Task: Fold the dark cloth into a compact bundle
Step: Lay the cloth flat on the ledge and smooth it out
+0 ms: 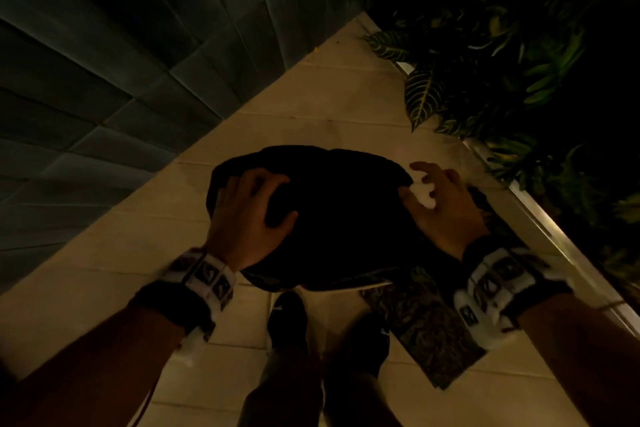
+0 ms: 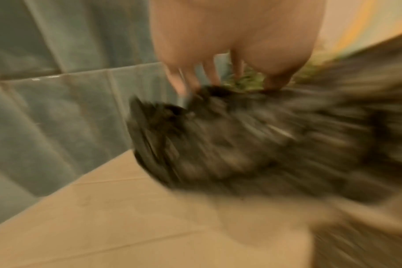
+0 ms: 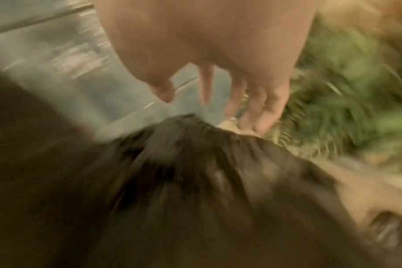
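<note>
Left fingers (image 1: pixel 258 180) curled over the left end of the dark cloth (image 1: pixel 332 211), thumb tucked on the near side, so the left hand (image 1: pixel 247 218) gripped a bunched fold. In the left wrist view the same fingers (image 2: pixel 184 81) dug into the cloth's (image 2: pixel 252 145) crumpled edge; heavy blur there. Right fingers (image 1: pixel 427 172) were loosely spread and relaxed at the cloth's right edge, with a small white scrap (image 1: pixel 424 192) showing against the palm of the right hand (image 1: pixel 446 211); whether it was pinched, cannot tell. Right wrist view showed the fingers (image 3: pixel 257 108) hanging straight above the cloth's (image 3: pixel 184 181) peak, tips near it, contact unclear through blur.

Cloth was held up between both hands as a rounded mass above the beige tiled floor (image 1: pixel 138 246), not lying flat. A patterned mat (image 1: pixel 426 333) lay on the floor below the right wrist. Two dark shoes (image 1: pixel 289 319) showed under the cloth. Grey tiled wall (image 1: pixel 104 62) on the left, leafy plants (image 1: pixel 502 45) on the right behind a metal rail (image 1: pixel 540 215). Both wrists wore marker bands (image 1: pixel 211 277).
</note>
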The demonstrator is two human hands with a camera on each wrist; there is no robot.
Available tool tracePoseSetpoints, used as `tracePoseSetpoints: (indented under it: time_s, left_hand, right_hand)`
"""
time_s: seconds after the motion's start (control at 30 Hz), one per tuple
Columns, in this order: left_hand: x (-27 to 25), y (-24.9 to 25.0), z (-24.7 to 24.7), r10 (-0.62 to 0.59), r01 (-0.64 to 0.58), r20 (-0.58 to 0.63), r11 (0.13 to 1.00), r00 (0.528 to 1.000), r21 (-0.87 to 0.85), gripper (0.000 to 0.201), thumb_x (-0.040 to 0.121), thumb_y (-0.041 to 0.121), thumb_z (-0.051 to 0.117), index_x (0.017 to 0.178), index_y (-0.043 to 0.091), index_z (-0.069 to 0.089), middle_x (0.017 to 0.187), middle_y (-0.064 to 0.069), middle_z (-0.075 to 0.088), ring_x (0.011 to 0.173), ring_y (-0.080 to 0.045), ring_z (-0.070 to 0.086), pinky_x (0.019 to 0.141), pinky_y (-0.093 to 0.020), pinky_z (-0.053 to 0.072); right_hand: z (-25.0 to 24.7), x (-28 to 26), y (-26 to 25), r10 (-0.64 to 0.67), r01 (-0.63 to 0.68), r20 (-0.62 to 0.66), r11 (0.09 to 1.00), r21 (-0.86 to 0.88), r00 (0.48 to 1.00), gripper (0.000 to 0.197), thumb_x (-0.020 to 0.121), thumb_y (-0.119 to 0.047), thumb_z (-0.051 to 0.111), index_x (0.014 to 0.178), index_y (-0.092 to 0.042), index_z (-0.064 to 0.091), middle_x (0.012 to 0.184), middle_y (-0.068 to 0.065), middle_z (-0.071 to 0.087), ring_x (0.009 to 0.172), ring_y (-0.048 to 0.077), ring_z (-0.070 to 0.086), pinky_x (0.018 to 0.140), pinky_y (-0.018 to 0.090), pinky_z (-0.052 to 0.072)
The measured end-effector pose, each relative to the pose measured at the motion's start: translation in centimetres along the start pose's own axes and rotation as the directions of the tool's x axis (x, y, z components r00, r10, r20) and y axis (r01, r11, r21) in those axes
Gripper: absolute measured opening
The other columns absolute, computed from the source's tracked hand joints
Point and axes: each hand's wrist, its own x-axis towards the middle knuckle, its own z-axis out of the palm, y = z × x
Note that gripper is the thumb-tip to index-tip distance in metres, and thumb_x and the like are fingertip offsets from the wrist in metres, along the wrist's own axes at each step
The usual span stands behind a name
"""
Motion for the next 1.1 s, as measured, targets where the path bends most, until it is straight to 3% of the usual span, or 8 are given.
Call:
tracePoseSetpoints:
  time_s: [0.17,0.3,0.5,0.63,0.73,0.87,0.97,1.1]
  left_hand:
    - [-5.0,2.6,1.1,0.105,-0.131,0.327,0.990,0.939,0.058,0.083,0.067,0.069,0.059,0.140,0.039,0.033,0.130,0.001,0.037,0.109,-0.022,0.048,0.088,-0.039,0.048]
    - [-5.9,1.9,3.4,0.022,0.007,0.435,0.998,0.900,-0.065,0.067,0.079,0.030,0.072,0.139,0.023,0.044,0.127,-0.003,0.042,0.113,-0.024,0.052,0.096,-0.037,0.048]
    - [-6.5,1.3,2.2,0.132,-0.118,0.051,0.970,0.990,-0.211,0.016,0.087,0.011,0.061,0.097,0.005,0.072,0.104,-0.011,0.061,0.096,-0.015,0.057,0.089,-0.030,0.047]
    - [-9.7,1.7,-0.3,0.211,-0.268,-0.343,0.955,0.915,-0.126,0.022,0.087,0.013,0.053,0.094,-0.002,0.068,0.097,-0.014,0.056,0.089,-0.015,0.054,0.085,-0.012,0.044]
    - [-12.6,1.3,-0.5,0.245,-0.303,-0.420,0.950,0.874,-0.078,0.018,0.087,0.007,0.053,0.096,0.000,0.066,0.100,-0.013,0.053,0.091,-0.009,0.051,0.086,-0.009,0.043]
    - [-15.3,-1.3,3.5,0.172,-0.169,-0.025,0.982,0.985,0.087,0.043,0.063,-0.010,0.055,0.088,0.025,0.056,0.090,0.006,0.052,0.081,-0.016,0.059,0.066,-0.024,0.043]
    - [-14.2,-1.2,4.9,-0.196,0.030,0.379,0.915,0.904,0.403,0.040,0.085,0.006,0.049,0.120,0.025,0.052,0.120,-0.002,0.055,0.110,-0.028,0.055,0.085,-0.035,0.041]
    - [-11.7,0.3,3.4,-0.375,0.376,-0.027,0.925,0.927,0.051,0.010,0.084,0.022,0.051,0.078,0.019,0.058,0.074,-0.007,0.057,0.070,-0.031,0.054,0.067,-0.038,0.051]
  right_hand:
    - [0.7,-6.4,-0.7,-0.226,0.276,0.298,0.951,-0.138,0.928,0.070,0.074,-0.056,0.064,0.136,-0.046,0.032,0.136,0.002,0.024,0.120,0.028,0.044,0.104,0.037,0.043]
    - [2.5,-7.6,0.1,-0.135,0.309,0.429,0.878,-0.366,0.893,0.065,0.083,-0.027,0.065,0.140,-0.034,0.036,0.139,0.011,0.025,0.124,0.033,0.038,0.103,0.041,0.043]
    - [2.3,-8.1,1.6,-0.220,0.228,0.060,0.941,-0.250,0.974,0.016,0.085,-0.001,0.056,0.098,0.002,0.065,0.100,0.016,0.059,0.088,0.029,0.060,0.070,0.024,0.041]
    - [0.3,-11.5,3.6,-0.411,0.385,-0.340,0.911,-0.146,0.846,0.012,0.075,-0.003,0.064,0.086,0.000,0.060,0.080,0.003,0.051,0.070,-0.001,0.041,0.066,-0.003,0.033]
    - [-0.1,-14.1,6.5,-0.440,0.404,-0.323,0.898,-0.174,0.838,0.015,0.076,-0.012,0.063,0.087,-0.006,0.055,0.085,0.001,0.048,0.066,0.008,0.047,0.061,0.010,0.038]
    - [1.3,-14.5,10.3,-0.192,0.202,0.064,0.919,-0.339,0.979,0.020,0.081,-0.019,0.058,0.100,-0.017,0.051,0.096,0.008,0.056,0.080,0.029,0.060,0.064,0.035,0.048]
    - [1.9,-13.0,9.8,-0.063,0.191,0.240,0.806,-0.560,0.969,0.023,0.090,-0.026,0.048,0.111,-0.019,0.052,0.111,0.003,0.054,0.101,0.027,0.058,0.082,0.036,0.049]
    - [3.2,-11.6,7.5,-0.373,0.310,-0.137,0.888,-0.340,0.918,0.015,0.081,-0.023,0.057,0.094,-0.016,0.060,0.094,0.004,0.057,0.080,0.029,0.060,0.065,0.034,0.050]
